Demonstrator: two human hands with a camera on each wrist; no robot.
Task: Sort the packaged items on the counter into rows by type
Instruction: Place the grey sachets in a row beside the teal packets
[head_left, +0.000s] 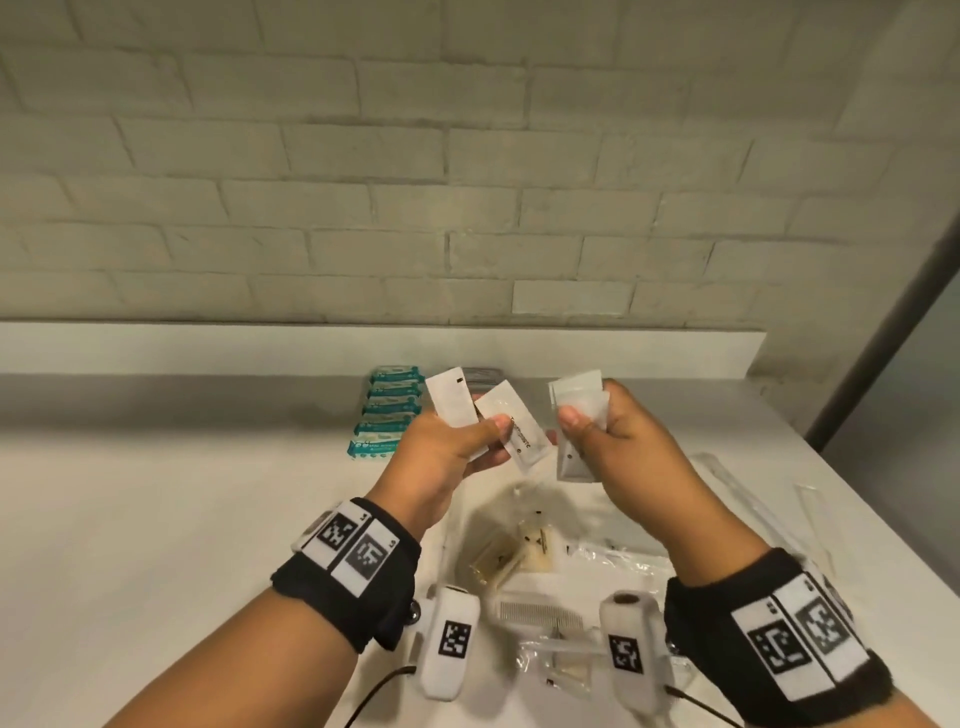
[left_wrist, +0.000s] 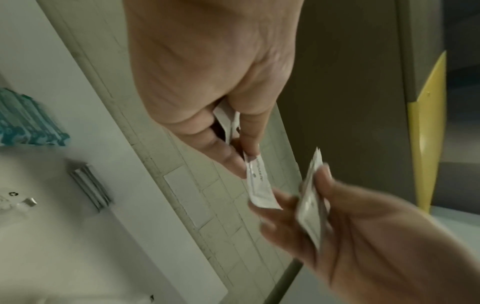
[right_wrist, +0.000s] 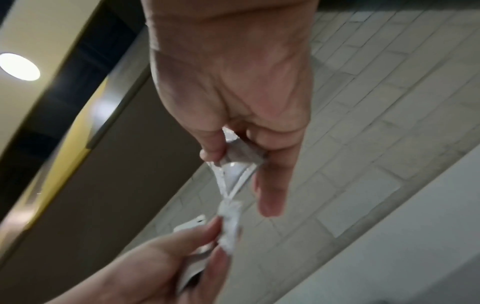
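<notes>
Both hands are raised above the white counter (head_left: 156, 493). My left hand (head_left: 457, 447) pinches two white sachets (head_left: 511, 423), fanned apart, between thumb and fingers; the same sachets (left_wrist: 259, 185) hang from its fingertips in the left wrist view. My right hand (head_left: 602, 431) grips a small stack of white sachets (head_left: 576, 400) of the same kind, seen edge-on as the stack (left_wrist: 310, 207) in the left wrist view and as sachets (right_wrist: 233, 172) in the right wrist view. The two hands are close together, a little apart.
A row of teal packets (head_left: 389, 410) lies at the back of the counter, with a grey stack of packets (head_left: 483, 375) beside it. Below the hands lie clear-wrapped items, among them a comb (head_left: 540, 616) and brownish packs (head_left: 498, 556). A brick wall (head_left: 467, 182) backs the counter.
</notes>
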